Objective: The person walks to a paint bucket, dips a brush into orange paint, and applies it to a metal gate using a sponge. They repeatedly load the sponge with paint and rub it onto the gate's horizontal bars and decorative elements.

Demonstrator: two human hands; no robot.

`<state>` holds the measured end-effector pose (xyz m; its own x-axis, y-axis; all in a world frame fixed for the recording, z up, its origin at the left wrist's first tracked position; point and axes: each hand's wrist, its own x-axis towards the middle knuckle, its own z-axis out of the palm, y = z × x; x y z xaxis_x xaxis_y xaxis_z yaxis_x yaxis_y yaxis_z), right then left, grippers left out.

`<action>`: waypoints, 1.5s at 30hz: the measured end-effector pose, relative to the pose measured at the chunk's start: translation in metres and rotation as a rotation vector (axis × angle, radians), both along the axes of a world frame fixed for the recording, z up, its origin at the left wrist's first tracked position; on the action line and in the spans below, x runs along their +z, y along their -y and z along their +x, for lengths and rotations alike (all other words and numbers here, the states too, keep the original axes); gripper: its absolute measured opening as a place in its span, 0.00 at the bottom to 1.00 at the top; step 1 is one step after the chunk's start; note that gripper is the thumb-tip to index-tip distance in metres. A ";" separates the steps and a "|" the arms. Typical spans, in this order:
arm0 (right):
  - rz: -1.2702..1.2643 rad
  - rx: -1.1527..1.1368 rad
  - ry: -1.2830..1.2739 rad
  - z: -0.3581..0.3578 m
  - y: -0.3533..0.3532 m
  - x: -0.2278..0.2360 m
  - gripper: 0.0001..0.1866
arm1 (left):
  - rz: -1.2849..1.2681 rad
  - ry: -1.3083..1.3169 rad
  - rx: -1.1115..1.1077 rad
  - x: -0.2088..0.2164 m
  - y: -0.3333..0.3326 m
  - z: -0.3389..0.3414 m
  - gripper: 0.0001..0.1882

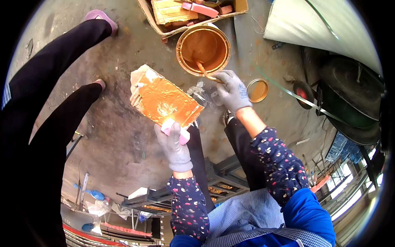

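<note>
My left hand [173, 144], in a grey glove, is closed with its thumb over a pink foam block [183, 136]. Its fingers go under the near edge of a cardboard piece [158, 94] coated in wet gold-orange paint, with torn corrugated edges at its far left. My right hand [232, 91], gloved alike, grips a paint-smeared stirring stick [210, 77]. The stick slants over the rim into an open paint can [180, 56] of the same gold paint. Its lower end is sunk in the paint.
Behind the can stands a cardboard box [240, 6] with painted scraps and pink foam pieces. A round gold lid [258, 90] lies right of my right hand. Another person's leg [61, 49] is at the left. A black wheeled object [349, 90] and a white roll [317, 29] stand right.
</note>
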<state>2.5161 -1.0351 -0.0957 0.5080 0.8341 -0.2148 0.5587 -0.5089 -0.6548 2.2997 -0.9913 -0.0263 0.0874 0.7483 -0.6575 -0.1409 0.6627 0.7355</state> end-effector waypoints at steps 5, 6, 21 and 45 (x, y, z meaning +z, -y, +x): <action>-0.609 0.361 0.084 0.022 -0.028 0.047 0.13 | -0.030 -0.024 -0.015 -0.002 0.003 -0.003 0.26; -0.580 0.428 0.168 0.019 -0.033 0.043 0.15 | -0.018 -0.042 -0.021 0.000 0.004 -0.004 0.25; -0.413 0.480 0.504 0.034 -0.057 -0.010 0.12 | -0.080 -0.040 -0.064 0.016 0.013 -0.010 0.28; -0.585 0.404 0.041 0.027 -0.060 0.050 0.15 | -0.156 -0.002 -0.058 0.050 0.019 0.004 0.25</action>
<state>2.5428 -0.9754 -0.0457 0.2011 0.7124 -0.6723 0.7961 -0.5188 -0.3115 2.3038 -1.0106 0.0234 0.1265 0.6311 -0.7653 -0.0978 0.7757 0.6235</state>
